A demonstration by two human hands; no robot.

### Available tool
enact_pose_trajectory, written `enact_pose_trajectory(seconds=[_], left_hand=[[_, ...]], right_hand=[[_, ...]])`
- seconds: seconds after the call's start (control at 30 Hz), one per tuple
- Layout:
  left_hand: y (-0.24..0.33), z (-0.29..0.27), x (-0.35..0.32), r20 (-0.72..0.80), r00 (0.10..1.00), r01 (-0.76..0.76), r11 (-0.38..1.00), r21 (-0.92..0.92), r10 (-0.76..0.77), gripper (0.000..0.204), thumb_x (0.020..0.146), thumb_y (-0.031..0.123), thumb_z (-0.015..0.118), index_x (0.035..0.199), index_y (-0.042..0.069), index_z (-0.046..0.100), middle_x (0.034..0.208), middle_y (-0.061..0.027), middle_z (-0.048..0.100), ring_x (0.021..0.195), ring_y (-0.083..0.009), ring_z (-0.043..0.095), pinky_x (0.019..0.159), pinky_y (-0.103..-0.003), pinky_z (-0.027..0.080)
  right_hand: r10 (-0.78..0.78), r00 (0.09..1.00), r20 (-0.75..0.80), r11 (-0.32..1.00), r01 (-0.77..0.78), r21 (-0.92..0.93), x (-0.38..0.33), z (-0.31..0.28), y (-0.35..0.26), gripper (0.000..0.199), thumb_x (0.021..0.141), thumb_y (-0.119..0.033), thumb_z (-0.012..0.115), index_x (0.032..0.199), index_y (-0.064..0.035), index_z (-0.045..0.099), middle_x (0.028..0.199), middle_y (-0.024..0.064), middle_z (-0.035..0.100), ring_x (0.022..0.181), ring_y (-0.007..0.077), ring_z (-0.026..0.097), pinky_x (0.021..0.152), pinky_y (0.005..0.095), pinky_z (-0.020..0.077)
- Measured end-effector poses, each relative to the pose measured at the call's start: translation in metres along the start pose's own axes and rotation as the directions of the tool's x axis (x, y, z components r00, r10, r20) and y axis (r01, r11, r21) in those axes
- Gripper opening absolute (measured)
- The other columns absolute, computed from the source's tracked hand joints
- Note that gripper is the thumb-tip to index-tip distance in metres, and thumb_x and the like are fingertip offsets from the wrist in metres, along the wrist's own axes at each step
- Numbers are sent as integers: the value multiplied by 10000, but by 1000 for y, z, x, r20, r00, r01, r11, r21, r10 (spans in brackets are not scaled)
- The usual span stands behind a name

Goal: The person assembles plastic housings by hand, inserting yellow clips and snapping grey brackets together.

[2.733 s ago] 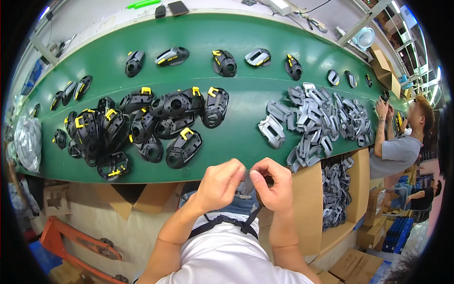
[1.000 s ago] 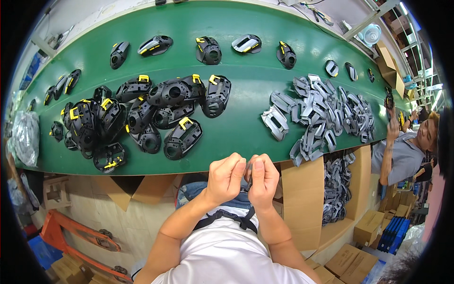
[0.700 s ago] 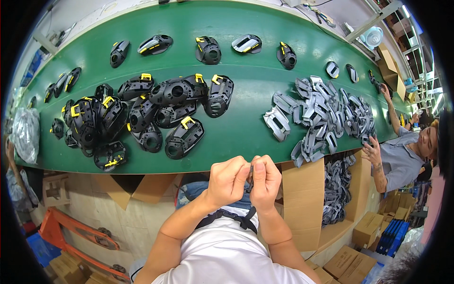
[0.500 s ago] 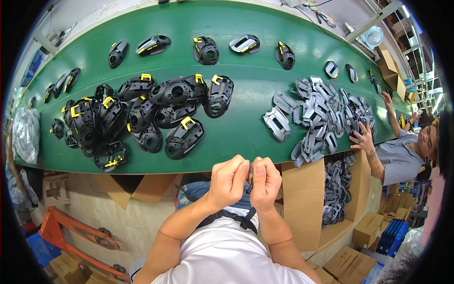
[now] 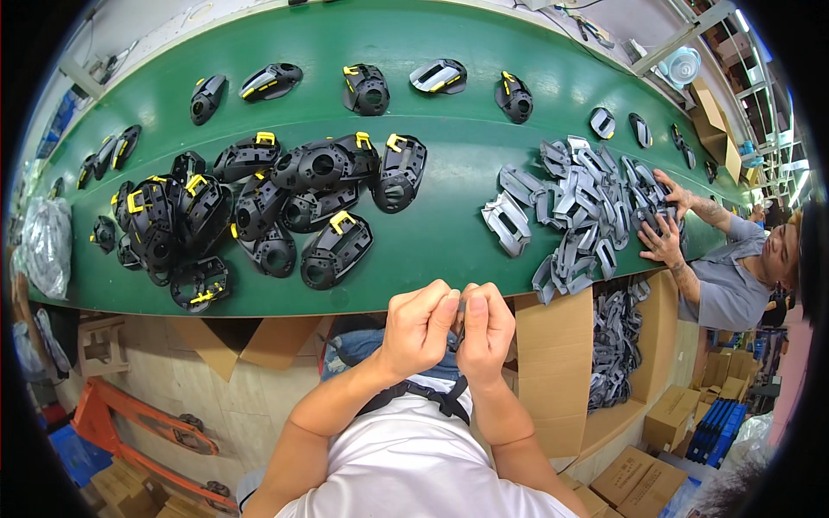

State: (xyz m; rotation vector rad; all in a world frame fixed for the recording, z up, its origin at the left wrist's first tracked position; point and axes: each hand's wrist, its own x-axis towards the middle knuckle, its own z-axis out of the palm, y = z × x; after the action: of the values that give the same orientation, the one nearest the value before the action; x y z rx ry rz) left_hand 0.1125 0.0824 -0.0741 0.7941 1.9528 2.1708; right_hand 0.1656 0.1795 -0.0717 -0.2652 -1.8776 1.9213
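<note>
My left hand (image 5: 421,330) and my right hand (image 5: 484,333) are side by side at the front edge of the green table, both closed, thumbs up. A sliver of something dark shows between them; the fingers hide what it is. Ahead and to the left lies a heap of black plastic shells (image 5: 155,224) with yellow clips. The nearest single shell (image 5: 337,250) lies tilted just beyond my left hand. To the right is a pile of grey plastic frames (image 5: 587,198), and one lighter frame (image 5: 507,224) lies at its left side.
Shells with grey or yellow parts, such as one black shell (image 5: 366,90), stand spaced along the green belt (image 5: 328,43). At right, a co-worker's hands (image 5: 663,242) touch the grey pile. An open carton (image 5: 553,371) of grey frames stands below. An orange pallet jack (image 5: 142,419) is at lower left.
The shells along the far belt have shifted slightly left. The co-worker's far hand has come down onto the grey pile. My hands have hardly moved.
</note>
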Motion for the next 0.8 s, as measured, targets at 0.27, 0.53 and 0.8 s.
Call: enact_pose_trajectory(seconds=[0.27,0.53,0.8], left_hand=[[-5,4,1,-25,990,139,990,26,-138,232,916,55,510,695,-16,490,546,-99,461,440,-182,432,432,-304,349],[14,6,4,-33,998,-49,998,46,51,206,908,42,507,711,-14,512,576,-111,497,446,-212,474,433,-309,370],[14,6,5,-30,998,-47,995,84,49,203,904,36,504,710,-24,505,580,-106,488,453,-212,469,438,-311,366]], right_hand=[[-307,951,45,896,304,-324,0,1,-3,269,963,-138,468,724,-13,457,573,24,450,489,78,364,448,242,300],[-151,987,-61,988,153,29,3,-2,-5,301,974,-175,455,718,-16,453,595,32,465,504,74,378,453,231,303],[-82,996,-31,992,85,94,4,-3,-3,304,978,-175,453,715,-21,449,601,22,447,512,70,366,455,228,302]])
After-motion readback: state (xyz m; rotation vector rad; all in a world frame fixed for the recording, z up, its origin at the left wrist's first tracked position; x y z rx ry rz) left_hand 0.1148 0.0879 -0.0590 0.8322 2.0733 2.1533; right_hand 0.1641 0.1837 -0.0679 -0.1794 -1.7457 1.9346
